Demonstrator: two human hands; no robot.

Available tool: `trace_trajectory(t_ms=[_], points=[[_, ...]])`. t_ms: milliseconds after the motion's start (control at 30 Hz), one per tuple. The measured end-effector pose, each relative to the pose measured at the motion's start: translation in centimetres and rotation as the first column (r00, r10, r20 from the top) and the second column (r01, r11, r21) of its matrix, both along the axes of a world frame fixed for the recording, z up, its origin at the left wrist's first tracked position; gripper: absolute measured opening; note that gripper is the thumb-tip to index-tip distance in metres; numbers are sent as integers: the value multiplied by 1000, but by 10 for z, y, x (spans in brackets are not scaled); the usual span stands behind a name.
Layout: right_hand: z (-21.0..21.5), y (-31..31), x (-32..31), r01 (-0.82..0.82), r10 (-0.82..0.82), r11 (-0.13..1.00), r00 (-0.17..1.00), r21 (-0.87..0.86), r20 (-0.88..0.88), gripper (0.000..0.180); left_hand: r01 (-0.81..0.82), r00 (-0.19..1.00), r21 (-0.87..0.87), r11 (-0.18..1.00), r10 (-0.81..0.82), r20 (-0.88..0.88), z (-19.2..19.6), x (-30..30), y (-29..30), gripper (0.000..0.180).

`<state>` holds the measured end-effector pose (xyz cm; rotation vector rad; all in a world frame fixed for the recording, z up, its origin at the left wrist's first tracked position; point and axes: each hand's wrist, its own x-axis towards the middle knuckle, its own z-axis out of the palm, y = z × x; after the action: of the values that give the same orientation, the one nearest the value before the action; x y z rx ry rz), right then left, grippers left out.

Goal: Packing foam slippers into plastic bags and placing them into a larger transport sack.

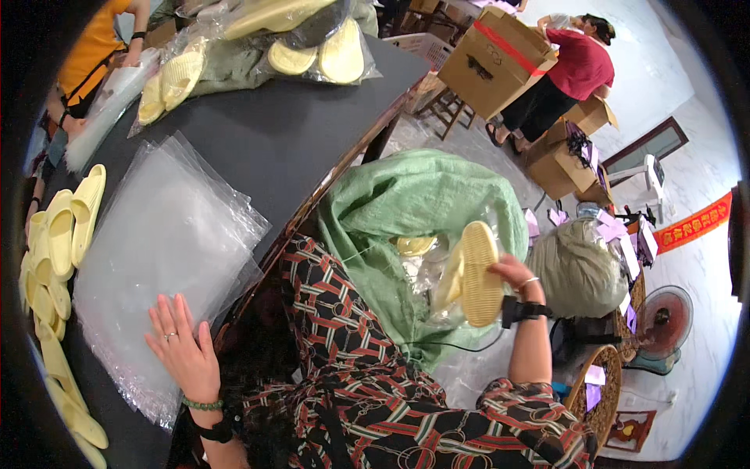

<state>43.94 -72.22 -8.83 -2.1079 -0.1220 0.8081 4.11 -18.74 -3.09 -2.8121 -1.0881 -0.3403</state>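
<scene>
Head view. Left hand (181,344) flat, fingers spread, palm down on the near edge of the stack of clear thin plastic bags (164,234); pressing seems to pin the slippery sheets against the dark grey tabletop (273,133). Wrist bent back, forearm entering from the lower edge, green bead bracelet and dark band at the wrist.

Right hand (516,275) closed around a pale yellow ribbed-sole foam slipper (478,273), sole facing the camera, toe up; a second slipper appears tucked behind it, pairing not certain. Held just above the open mouth of the large green woven sack (414,203) beside the table, likely the supply. Elbow bent, forearm upright, black strap at the wrist.

Row of loose pale yellow slippers (58,234) along the table's left edge, near the bag stack. Bagged yellow slippers (312,47) piled at the far end. Person in a red top at brown cardboard boxes (496,59), well apart.
</scene>
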Motion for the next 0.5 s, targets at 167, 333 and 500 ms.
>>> trace_trajectory(t_ms=[167,333,500], points=[[167,69,-7,-163,155,987,944,5,292,35,-10,971,-50,999,22,236,7,-6,-1,54],[254,186,-22,-382,151,889,763,251,628,43,126,969,45,991,-133,207,13,-21,-2,48],[307,330,-67,-518,270,831,56,-203,961,40,135,933,40,990,-141,331,18,-17,-6,44]])
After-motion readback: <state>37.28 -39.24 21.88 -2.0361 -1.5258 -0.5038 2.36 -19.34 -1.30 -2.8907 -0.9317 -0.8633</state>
